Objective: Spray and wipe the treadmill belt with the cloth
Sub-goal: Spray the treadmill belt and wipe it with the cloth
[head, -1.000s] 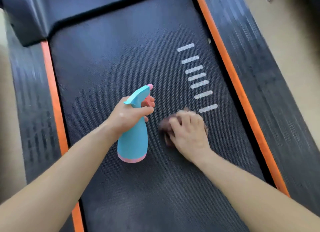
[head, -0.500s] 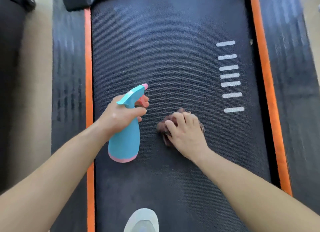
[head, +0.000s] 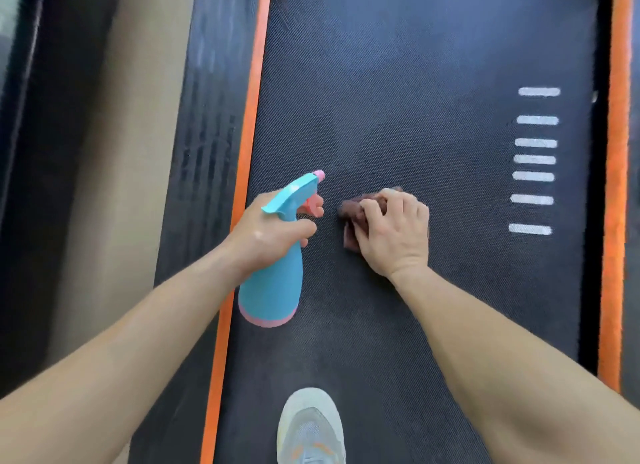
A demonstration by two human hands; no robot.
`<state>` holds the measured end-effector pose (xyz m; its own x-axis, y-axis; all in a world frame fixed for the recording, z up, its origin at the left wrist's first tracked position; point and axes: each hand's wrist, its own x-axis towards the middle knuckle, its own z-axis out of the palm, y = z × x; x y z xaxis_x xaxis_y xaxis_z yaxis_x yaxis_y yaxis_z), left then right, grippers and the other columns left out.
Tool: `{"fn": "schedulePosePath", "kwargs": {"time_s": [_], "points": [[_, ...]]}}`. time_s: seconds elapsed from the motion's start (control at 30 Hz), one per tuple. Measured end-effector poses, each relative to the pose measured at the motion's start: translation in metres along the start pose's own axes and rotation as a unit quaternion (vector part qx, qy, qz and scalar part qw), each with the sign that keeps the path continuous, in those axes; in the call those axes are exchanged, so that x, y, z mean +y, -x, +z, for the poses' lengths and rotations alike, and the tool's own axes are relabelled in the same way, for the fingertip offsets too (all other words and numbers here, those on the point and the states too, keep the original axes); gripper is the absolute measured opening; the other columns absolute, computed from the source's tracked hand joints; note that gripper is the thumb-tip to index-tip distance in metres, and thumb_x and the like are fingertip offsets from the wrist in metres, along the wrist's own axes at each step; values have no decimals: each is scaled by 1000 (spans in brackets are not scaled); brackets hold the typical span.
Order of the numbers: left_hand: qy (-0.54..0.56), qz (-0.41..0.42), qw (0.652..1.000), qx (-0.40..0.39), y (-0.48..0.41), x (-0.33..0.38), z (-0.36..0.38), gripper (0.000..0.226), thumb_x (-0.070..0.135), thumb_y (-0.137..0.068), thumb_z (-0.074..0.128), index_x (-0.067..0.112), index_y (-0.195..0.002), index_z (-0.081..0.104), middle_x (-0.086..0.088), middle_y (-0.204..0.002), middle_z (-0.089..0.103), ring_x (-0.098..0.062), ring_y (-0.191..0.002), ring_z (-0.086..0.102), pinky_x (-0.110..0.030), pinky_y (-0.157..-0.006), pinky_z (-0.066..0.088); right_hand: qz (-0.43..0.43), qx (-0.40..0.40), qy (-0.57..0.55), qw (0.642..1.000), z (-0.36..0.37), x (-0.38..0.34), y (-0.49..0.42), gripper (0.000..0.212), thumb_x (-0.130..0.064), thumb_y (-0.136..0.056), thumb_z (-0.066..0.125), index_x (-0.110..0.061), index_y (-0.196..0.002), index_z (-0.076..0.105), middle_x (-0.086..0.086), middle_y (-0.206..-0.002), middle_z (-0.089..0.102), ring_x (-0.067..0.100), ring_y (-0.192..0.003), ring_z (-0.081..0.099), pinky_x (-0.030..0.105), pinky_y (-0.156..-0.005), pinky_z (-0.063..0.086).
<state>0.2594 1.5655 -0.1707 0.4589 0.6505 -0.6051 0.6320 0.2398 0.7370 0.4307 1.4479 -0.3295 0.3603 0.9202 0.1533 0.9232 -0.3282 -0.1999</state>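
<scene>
The dark textured treadmill belt (head: 408,93) fills the middle of the view. My left hand (head: 266,233) grips the neck of a blue spray bottle (head: 272,287) with a pink base and pink nozzle, held over the belt's left side, a finger on the trigger. My right hand (head: 394,235) presses a crumpled brown cloth (head: 355,214) flat on the belt, just right of the bottle. Most of the cloth is hidden under my fingers.
Orange strips (head: 247,145) (head: 616,186) and dark ribbed side rails (head: 204,124) border the belt. Several white dashes (head: 535,159) mark its right side. My pale sneaker (head: 311,429) stands on the belt at the bottom edge. Beige floor (head: 124,152) lies to the left.
The view has swung left and down, so the treadmill hood left the frame and my sneaker appeared. Both hands keep their holds; the cloth hand sits closer to the bottle.
</scene>
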Motion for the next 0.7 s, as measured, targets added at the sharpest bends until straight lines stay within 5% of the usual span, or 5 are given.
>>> {"fn": "schedulePosePath", "kwargs": {"time_s": [0.17, 0.3, 0.53, 0.7], "points": [[-40, -27, 999, -24, 23, -10, -17, 49, -1, -90, 64, 41, -116, 67, 11, -109, 74, -5, -66, 65, -11, -69, 49, 0, 0, -7, 1000, -3, -2, 1, 31, -51, -88, 58, -23, -100, 64, 11, -119, 57, 34, -103, 50, 48, -88, 39], [-75, -52, 993, -68, 42, -29, -12, 48, 12, -81, 67, 33, -124, 69, 8, -113, 74, -14, -77, 69, -32, -85, 57, 10, -5, -12, 1000, -3, -3, -1, 30, -51, -90, 56, -24, -101, 63, 11, -121, 57, 32, -104, 48, 47, -88, 37], [-63, -37, 996, -57, 58, -52, 18, 46, -9, -87, 62, 21, -122, 69, 1, -114, 73, 7, -66, 64, -4, -72, 45, 1, 23, 0, 1000, -2, -4, 3, 31, -52, -93, 54, -25, -106, 63, 12, -122, 58, 35, -104, 51, 47, -87, 39], [-10, -26, 999, -41, 86, -77, 32, 41, -1, -88, 65, 31, -113, 69, 6, -116, 74, -11, -64, 63, -12, -69, 49, -10, 28, 26, 999, -9, -4, 5, 35, -53, -96, 46, -23, -109, 60, 15, -122, 57, 39, -105, 53, 48, -86, 39]]}}
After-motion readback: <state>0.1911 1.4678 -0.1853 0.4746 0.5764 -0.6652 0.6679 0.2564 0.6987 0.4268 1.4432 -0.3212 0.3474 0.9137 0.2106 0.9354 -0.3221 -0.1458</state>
